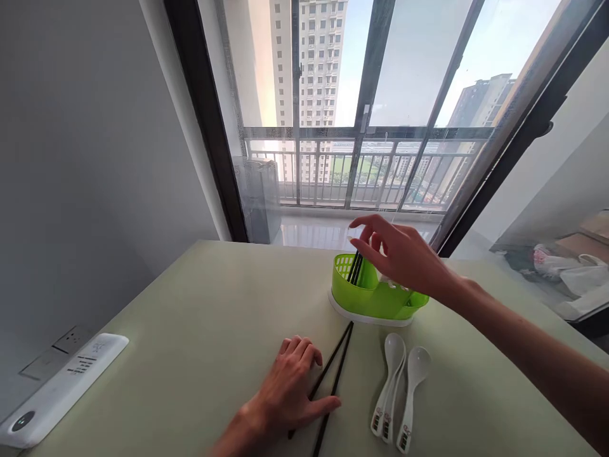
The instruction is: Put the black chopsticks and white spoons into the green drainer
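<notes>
My left hand (290, 387) rests low on the table, fingers loosely bent and thumb spread out over two dark chopsticks (339, 374). The chopsticks lie in a narrow V whose tips meet near the basket. Above a green plastic cutlery basket (368, 301) with a white base is my right hand (399, 251), its thumb and index fingertip apart with nothing seen between them. Several dark chopsticks (354, 270) stand leaning in the basket's left part, their upper ends partly hidden by that hand. Three white spoons (394, 387) lie in front of the basket.
A white power strip-like device (71, 384) lies along the table's left edge, by a wall socket (71, 339). Behind the pale table (228, 292) stands a glass sliding door, with a balcony railing beyond. Bags (571, 273) are at the far right.
</notes>
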Demonstrator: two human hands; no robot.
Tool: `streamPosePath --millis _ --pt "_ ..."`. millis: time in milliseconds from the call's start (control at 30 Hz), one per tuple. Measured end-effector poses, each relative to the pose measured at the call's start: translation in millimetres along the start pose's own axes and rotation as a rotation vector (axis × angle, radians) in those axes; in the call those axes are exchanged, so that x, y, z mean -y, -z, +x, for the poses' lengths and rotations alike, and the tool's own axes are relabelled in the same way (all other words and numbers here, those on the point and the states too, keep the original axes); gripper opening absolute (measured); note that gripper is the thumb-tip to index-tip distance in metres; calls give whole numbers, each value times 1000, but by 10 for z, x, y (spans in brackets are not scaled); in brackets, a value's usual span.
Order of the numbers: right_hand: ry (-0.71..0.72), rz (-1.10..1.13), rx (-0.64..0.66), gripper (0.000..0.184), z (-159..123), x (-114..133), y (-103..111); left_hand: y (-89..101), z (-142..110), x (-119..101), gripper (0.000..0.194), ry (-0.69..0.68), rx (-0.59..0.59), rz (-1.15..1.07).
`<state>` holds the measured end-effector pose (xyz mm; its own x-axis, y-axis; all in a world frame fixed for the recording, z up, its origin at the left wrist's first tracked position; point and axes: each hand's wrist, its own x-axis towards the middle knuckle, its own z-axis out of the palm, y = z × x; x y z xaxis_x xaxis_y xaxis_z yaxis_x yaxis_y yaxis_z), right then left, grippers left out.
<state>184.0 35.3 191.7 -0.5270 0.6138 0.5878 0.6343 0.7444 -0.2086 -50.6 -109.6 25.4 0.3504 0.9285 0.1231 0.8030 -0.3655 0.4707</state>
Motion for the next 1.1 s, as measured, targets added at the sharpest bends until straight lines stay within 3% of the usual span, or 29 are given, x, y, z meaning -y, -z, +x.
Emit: streamPosePath --millis 133,267,500,633,767,900,1000,1100 --pt "177 -9 123 28 -245 320 57 105 11 97 33 -4 -1 52" --pt "201 38 135 25 -410 439 43 164 10 335 10 37 -83 205" --pt "116 122 248 28 -545 316 -14 -28 27 607 20 122 -179 391" --pt "-5 180 322 29 -606 212 -18 -31 27 539 17 198 -186 262" --pt "-130 269 441 27 -673 206 -120 41 -13 328 20 273 -191 -64" --pt "-237 552 559 32 -718 410 -342 33 -65 107 32 144 -217 -318" --pt "-179 710 479 34 -678 650 -435 -8 -83 11 32 25 -209 -422" --pt "-68 689 344 41 -580 830 -374 -25 -68 -22 33 -35 -211 -474"
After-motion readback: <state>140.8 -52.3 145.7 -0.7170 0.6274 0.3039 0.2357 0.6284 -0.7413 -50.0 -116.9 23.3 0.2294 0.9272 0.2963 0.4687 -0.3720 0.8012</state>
